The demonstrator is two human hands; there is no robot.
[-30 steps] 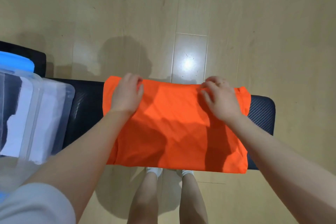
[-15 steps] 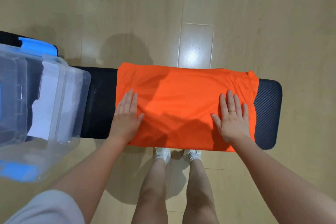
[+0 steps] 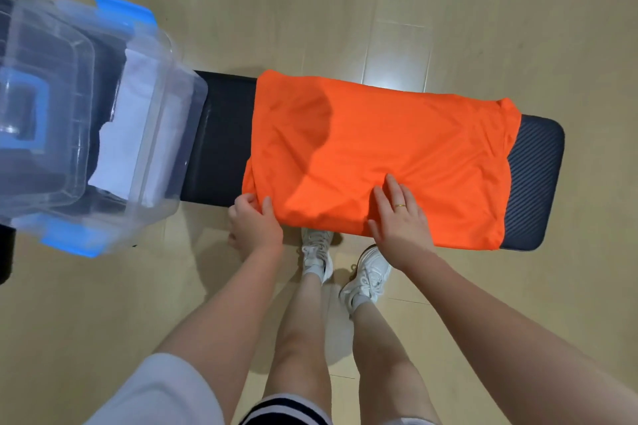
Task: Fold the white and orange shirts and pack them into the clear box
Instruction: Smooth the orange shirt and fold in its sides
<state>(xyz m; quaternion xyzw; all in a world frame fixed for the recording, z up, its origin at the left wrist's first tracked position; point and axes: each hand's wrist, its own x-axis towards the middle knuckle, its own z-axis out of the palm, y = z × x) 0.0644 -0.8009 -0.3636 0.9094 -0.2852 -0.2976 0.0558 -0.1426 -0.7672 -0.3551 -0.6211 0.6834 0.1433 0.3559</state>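
Observation:
The orange shirt [image 3: 397,152] lies folded into a wide rectangle across the black bench [image 3: 221,134]. My left hand [image 3: 253,221] grips the shirt's near left corner at the bench's front edge, thumb on top. Fingers flat, my right hand [image 3: 397,217] rests on the shirt's near edge around the middle. At the bench's left end stands the clear box [image 3: 162,114] with blue latches. The folded white shirt [image 3: 131,134] lies inside it.
A clear lid [image 3: 45,121] with a blue handle sits partly over the box at the far left. My legs and white shoes [image 3: 366,272] stand on the wooden floor right in front of the bench. The bench's right end [image 3: 535,179] is uncovered.
Both hands slid from the shirt's far edge down to its near edge. The left hand went from lying flat to gripping the near left corner. The view shifted left, showing more of the box.

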